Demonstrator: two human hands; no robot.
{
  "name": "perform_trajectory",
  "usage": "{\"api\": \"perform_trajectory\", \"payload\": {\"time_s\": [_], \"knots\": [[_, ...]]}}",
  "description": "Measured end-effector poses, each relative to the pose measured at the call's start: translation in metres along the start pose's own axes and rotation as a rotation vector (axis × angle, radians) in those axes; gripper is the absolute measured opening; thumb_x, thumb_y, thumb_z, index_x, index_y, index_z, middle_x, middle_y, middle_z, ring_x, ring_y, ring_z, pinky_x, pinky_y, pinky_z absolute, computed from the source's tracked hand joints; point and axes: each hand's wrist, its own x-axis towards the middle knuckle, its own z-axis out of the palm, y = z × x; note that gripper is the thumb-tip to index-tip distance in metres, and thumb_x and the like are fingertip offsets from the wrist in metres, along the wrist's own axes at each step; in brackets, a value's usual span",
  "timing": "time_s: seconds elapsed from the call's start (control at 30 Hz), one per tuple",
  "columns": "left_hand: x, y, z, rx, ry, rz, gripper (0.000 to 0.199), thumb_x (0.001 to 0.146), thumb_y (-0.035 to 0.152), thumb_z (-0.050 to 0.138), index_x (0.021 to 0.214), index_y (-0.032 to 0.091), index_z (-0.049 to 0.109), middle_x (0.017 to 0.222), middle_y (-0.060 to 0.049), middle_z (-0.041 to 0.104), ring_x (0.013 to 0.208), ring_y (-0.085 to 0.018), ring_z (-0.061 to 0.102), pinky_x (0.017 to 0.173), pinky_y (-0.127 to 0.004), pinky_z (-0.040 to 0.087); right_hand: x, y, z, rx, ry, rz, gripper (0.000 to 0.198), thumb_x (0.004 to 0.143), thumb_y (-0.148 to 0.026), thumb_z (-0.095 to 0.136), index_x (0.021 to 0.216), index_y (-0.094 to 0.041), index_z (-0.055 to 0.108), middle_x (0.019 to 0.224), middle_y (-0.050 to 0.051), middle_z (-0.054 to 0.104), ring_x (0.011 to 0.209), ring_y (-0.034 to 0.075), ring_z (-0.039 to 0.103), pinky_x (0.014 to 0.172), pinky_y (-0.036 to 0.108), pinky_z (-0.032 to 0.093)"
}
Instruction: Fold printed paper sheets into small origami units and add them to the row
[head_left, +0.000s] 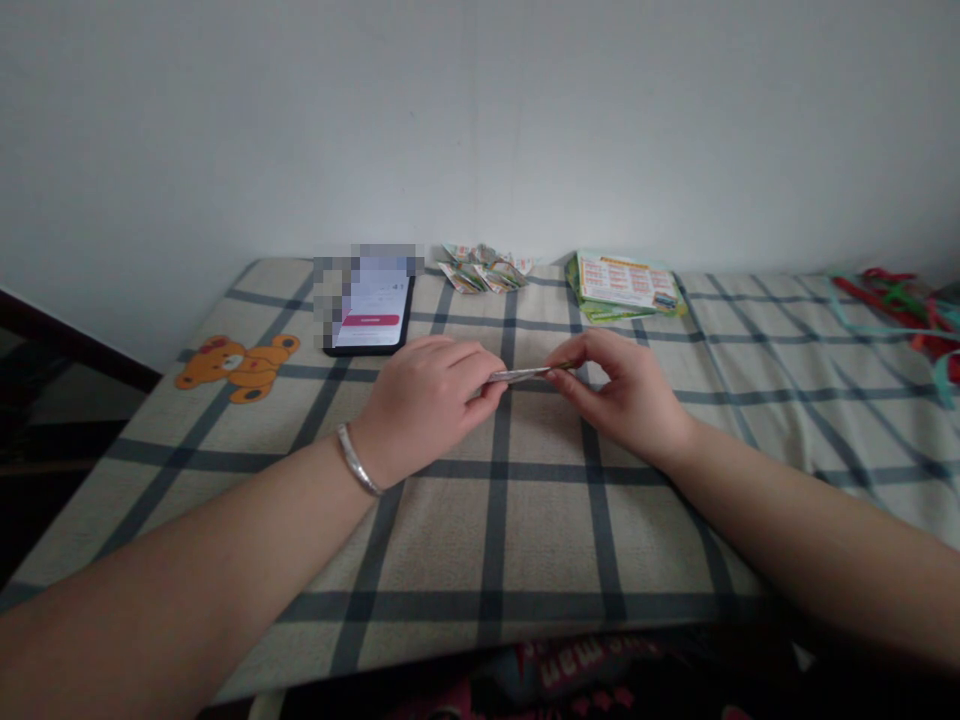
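Note:
Between my two hands is a thin folded piece of paper point(525, 375), seen nearly edge-on just above the checked tablecloth. My left hand point(439, 395), with a silver bangle at the wrist, pinches its left end. The right end is pinched between the thumb and fingers of my right hand point(622, 390). Beyond the hands, several folded paper pieces point(484, 270) with printed patterns lie near the wall. To their right rests a stack of printed cards point(628, 285) with green edges.
A phone point(371, 310) with a lit screen lies behind my left hand. An orange bear picture point(238, 366) marks the cloth at left. Red, green and pale blue ribbons point(911, 310) lie at far right. A white wall point(480, 120) borders the table's back edge.

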Motion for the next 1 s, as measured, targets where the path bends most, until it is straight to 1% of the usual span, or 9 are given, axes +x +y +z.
{"api": "perform_trajectory", "payload": {"time_s": [0.13,0.27,0.33,0.43,0.57,0.67,0.73,0.9,1.0], "knots": [[0.0,0.001,0.0,-0.035,0.007,-0.018,0.005,0.082,0.015,0.059,0.085,0.016,0.062,0.08,-0.002,0.065,0.074,-0.019,0.061,0.065,-0.03,0.045,0.0,0.001,0.0,0.009,0.015,-0.009,0.004,0.084,-0.016,0.064,0.082,-0.019,0.062,0.076,0.001,0.066,0.072,0.013,0.059,0.066,0.026,0.045],[0.0,0.006,-0.001,-0.168,0.019,-0.034,0.014,0.084,0.01,0.056,0.094,0.017,0.062,0.092,-0.003,0.066,0.086,-0.017,0.062,0.076,-0.029,0.049,0.001,0.001,0.0,0.022,-0.039,-0.073,0.006,0.084,-0.015,0.062,0.082,-0.019,0.06,0.079,0.002,0.067,0.076,0.015,0.06,0.069,0.029,0.046],[-0.001,0.009,-0.001,-0.191,0.027,-0.03,0.009,0.087,0.013,0.057,0.094,0.018,0.062,0.092,-0.002,0.066,0.088,-0.017,0.063,0.078,-0.029,0.049,0.002,0.001,0.0,0.012,-0.077,-0.111,0.006,0.084,-0.014,0.062,0.084,-0.02,0.06,0.081,0.003,0.068,0.078,0.016,0.06,0.071,0.03,0.047],[-0.001,0.012,-0.001,-0.164,0.015,-0.022,0.005,0.09,0.018,0.057,0.091,0.018,0.062,0.091,-0.001,0.067,0.084,-0.016,0.063,0.074,-0.028,0.049,0.002,0.001,0.0,0.001,-0.1,-0.151,0.009,0.083,-0.013,0.062,0.088,-0.02,0.06,0.084,0.002,0.069,0.081,0.017,0.06,0.073,0.031,0.047],[-0.001,0.012,-0.002,-0.165,0.007,-0.036,0.005,0.09,0.018,0.057,0.089,0.018,0.062,0.088,0.0,0.067,0.08,-0.015,0.064,0.069,-0.026,0.049,0.001,0.0,0.001,-0.017,-0.061,-0.155,0.008,0.083,-0.015,0.063,0.087,-0.02,0.059,0.083,0.002,0.068,0.08,0.016,0.061,0.073,0.031,0.048],[-0.001,0.012,-0.004,-0.137,0.033,-0.042,0.005,0.088,0.017,0.057,0.087,0.018,0.062,0.086,-0.001,0.067,0.078,-0.015,0.064,0.068,-0.026,0.049,0.0,-0.002,0.001,-0.05,0.041,-0.142,0.008,0.083,-0.018,0.064,0.088,-0.02,0.058,0.083,0.003,0.067,0.077,0.016,0.061,0.069,0.03,0.048],[-0.001,0.012,-0.004,-0.134,0.046,-0.045,0.005,0.088,0.016,0.057,0.087,0.017,0.061,0.086,-0.002,0.066,0.076,-0.015,0.063,0.067,-0.027,0.049,-0.001,-0.003,-0.001,-0.065,0.08,-0.154,0.008,0.084,-0.017,0.063,0.088,-0.021,0.058,0.083,0.003,0.068,0.078,0.017,0.061,0.069,0.031,0.049],[-0.002,0.011,-0.001,-0.185,0.087,-0.015,0.008,0.089,0.014,0.054,0.096,0.017,0.056,0.088,-0.002,0.065,0.078,-0.015,0.061,0.069,-0.027,0.05,-0.002,-0.003,-0.004,-0.089,0.065,-0.189,0.008,0.086,-0.015,0.059,0.087,-0.023,0.059,0.085,0.002,0.071,0.081,0.018,0.063,0.072,0.033,0.05],[-0.001,0.011,-0.001,-0.211,0.089,0.0,0.01,0.088,0.01,0.054,0.095,0.017,0.054,0.089,-0.002,0.064,0.081,-0.015,0.061,0.072,-0.028,0.05,-0.002,-0.002,-0.004,-0.119,0.063,-0.203,0.008,0.087,-0.016,0.059,0.089,-0.023,0.061,0.087,0.002,0.072,0.083,0.018,0.064,0.073,0.034,0.05]]}}
